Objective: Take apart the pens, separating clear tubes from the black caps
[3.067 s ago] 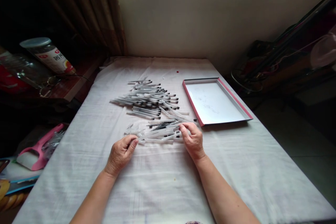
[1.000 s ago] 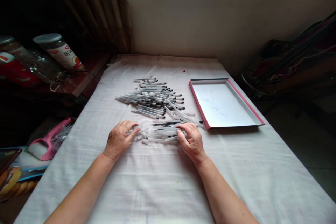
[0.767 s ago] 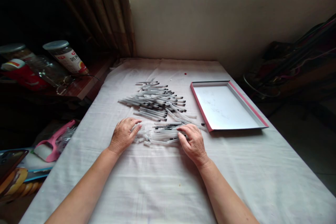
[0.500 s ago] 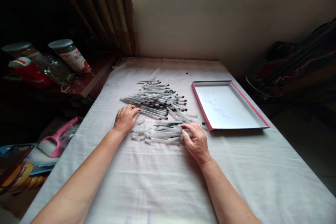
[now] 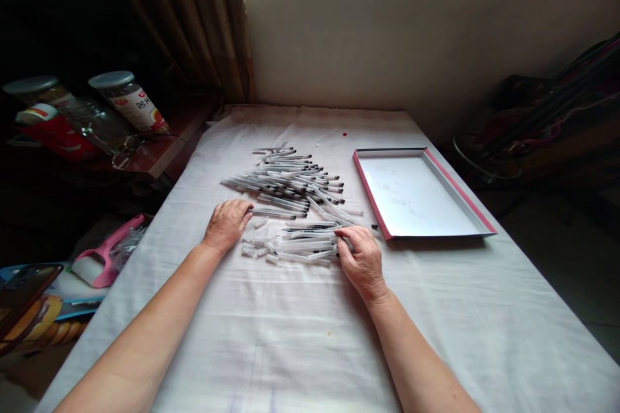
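Observation:
My left hand point(image 5: 227, 226) is closed at the fingertips on the left end of a clear pen with a black tip point(image 5: 276, 213), which lies just in front of a pile of similar pens point(image 5: 290, 177). Clear plastic pen barrels point(image 5: 305, 246) and thin dark refills point(image 5: 307, 229) lie in a loose heap between my hands. At the right end of that heap rests my right hand point(image 5: 361, 258), its fingers curled in; what they grip is hidden. Short whitish caps point(image 5: 256, 248) are scattered at the heap's left side.
A shallow white box lid with pink sides point(image 5: 416, 193) lies right of the pens. A small black piece point(image 5: 374, 226) sits beside it, and a red bit point(image 5: 345, 134) farther back. Jars point(image 5: 133, 103) and eyeglasses point(image 5: 124, 151) stand on a side table at left.
My left hand has drawn back down and to the left, and one pen has come away from the row with it. My right hand has hardly moved.

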